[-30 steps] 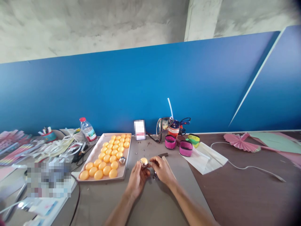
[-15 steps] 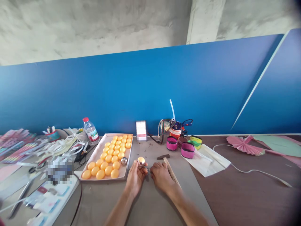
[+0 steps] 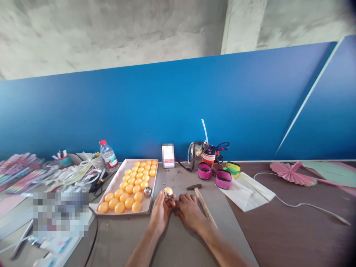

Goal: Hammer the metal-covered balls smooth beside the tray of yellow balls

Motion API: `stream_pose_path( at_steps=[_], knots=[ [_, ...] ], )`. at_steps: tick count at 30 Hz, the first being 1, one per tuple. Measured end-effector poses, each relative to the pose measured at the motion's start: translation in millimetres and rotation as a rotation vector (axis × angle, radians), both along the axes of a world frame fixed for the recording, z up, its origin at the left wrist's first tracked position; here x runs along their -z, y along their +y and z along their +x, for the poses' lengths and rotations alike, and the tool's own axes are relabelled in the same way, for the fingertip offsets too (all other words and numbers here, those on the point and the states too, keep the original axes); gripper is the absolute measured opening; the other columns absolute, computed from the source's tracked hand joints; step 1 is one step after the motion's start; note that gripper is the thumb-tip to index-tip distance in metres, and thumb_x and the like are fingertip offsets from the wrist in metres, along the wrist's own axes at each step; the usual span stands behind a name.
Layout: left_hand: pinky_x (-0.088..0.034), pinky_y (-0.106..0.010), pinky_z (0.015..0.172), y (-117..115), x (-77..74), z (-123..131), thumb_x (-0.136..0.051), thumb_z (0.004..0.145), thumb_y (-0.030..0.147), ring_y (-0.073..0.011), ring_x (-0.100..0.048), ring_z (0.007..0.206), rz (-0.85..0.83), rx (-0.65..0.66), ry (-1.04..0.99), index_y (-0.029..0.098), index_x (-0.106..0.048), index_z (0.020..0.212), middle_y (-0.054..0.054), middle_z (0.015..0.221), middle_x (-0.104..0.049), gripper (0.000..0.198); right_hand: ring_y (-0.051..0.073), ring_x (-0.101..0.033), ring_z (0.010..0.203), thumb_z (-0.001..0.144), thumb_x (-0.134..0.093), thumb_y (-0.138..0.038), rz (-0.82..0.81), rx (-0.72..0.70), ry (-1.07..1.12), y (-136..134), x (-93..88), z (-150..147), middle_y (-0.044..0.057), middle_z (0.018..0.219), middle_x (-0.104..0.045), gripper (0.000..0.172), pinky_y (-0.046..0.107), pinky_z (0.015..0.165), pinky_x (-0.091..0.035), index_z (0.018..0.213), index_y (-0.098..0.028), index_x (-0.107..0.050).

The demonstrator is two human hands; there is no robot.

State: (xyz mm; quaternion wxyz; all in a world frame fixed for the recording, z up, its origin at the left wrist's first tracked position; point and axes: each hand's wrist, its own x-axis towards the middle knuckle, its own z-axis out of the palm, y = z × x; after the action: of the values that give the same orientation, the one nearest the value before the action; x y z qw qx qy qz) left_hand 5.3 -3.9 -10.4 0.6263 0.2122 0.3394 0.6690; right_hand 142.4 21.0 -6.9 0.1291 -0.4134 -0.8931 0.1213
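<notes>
My left hand (image 3: 161,212) is closed around an orange ball (image 3: 168,190) that sits in a shiny metal shell (image 3: 168,195). Close beside it, my right hand (image 3: 189,210) has curled fingers whose tips meet the left fingertips below the ball. Whatever the right fingers pinch is hidden. Left of my hands is a shallow white tray (image 3: 114,176) with several orange balls (image 3: 129,188) in rows and one silvery ball (image 3: 147,191) at its right side. A hammer lies just past my right hand, with a dark head (image 3: 194,187) and a wooden handle (image 3: 205,207).
Magenta bands (image 3: 223,179) and a white sheet (image 3: 247,193) lie to the right. A bottle (image 3: 109,156) stands behind the tray. Tangled white strips (image 3: 80,174) and cables cover the left side. A blue partition (image 3: 167,107) closes off the back.
My right hand has come left, closing the small gap to my left hand. My left hand still holds the ball in its shell. The whole view has shifted slightly.
</notes>
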Motion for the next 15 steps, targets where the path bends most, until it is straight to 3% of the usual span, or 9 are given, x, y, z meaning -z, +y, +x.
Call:
stream_pose_path(
  at_steps=[4,10,15],
  knots=[
    [-0.044,-0.024,0.058,0.3,2.7,-0.5,-0.058,0.077,0.042,-0.0111,-0.055,0.057,0.017,-0.008,0.018,0.013,-0.058,0.086,-0.006,0.078,-0.065,0.031,0.021,-0.044,0.097,0.082,-0.051,-0.023,0.002,0.021,-0.002,3.3,0.1,2.8,0.004,0.094,-0.057,0.014,0.034,0.082,-0.029,0.086,-0.025,-0.064],
    [-0.043,-0.024,0.059,-0.5,0.5,0.5,-0.057,0.078,0.043,-0.0108,-0.055,0.057,0.031,0.006,0.014,0.013,-0.058,0.083,-0.006,0.077,-0.064,0.031,0.021,-0.043,0.098,0.082,-0.051,-0.029,0.021,0.003,0.047,-2.0,-5.3,1.0,0.004,0.102,-0.054,0.02,0.033,0.081,-0.028,0.1,-0.024,-0.059],
    [-0.042,-0.025,0.055,-1.2,0.5,1.0,-0.058,0.076,0.045,-0.0111,-0.054,0.055,0.011,-0.003,0.029,0.013,-0.058,0.083,-0.005,0.077,-0.064,0.032,0.021,-0.042,0.1,0.081,-0.052,-0.03,-0.002,-0.014,0.006,-1.4,-3.0,-1.4,0.004,0.102,-0.054,0.019,0.033,0.082,-0.027,0.097,-0.023,-0.059]
  ],
)
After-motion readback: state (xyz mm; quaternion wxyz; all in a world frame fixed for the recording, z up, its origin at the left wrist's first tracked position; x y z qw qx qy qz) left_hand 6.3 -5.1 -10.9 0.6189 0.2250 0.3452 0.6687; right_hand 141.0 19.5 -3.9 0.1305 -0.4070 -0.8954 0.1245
